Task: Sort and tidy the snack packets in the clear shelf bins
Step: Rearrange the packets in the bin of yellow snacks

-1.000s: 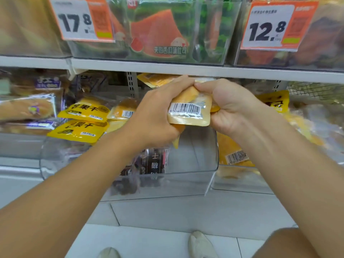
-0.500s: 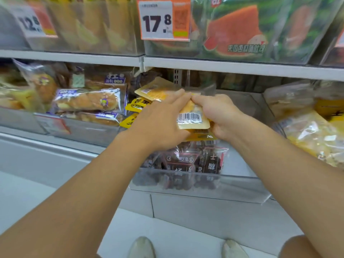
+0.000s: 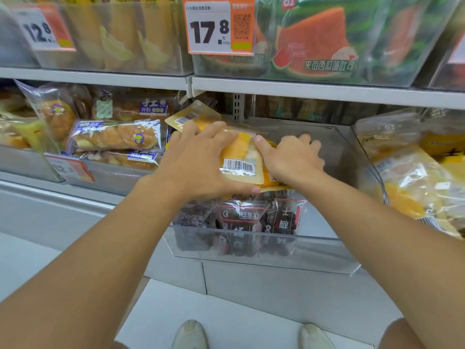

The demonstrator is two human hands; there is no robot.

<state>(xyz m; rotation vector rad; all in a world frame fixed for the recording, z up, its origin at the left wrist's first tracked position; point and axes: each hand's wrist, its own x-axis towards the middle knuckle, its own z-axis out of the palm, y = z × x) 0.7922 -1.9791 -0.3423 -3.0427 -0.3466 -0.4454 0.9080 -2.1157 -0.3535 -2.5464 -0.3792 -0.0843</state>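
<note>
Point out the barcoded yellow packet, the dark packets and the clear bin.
Yellow packet [image 3: 239, 167], head view, on its barcode.
Dark packets [image 3: 241, 217], head view, middle packet's front.
Clear bin [image 3: 314, 250], head view, front wall.

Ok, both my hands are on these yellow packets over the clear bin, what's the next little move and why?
Probably lower the stack of yellow dried-fruit packets into the bare right part of the clear plastic bin. Left hand and right hand grip it above the dark red-trimmed packets, which fill only the front left.
</note>
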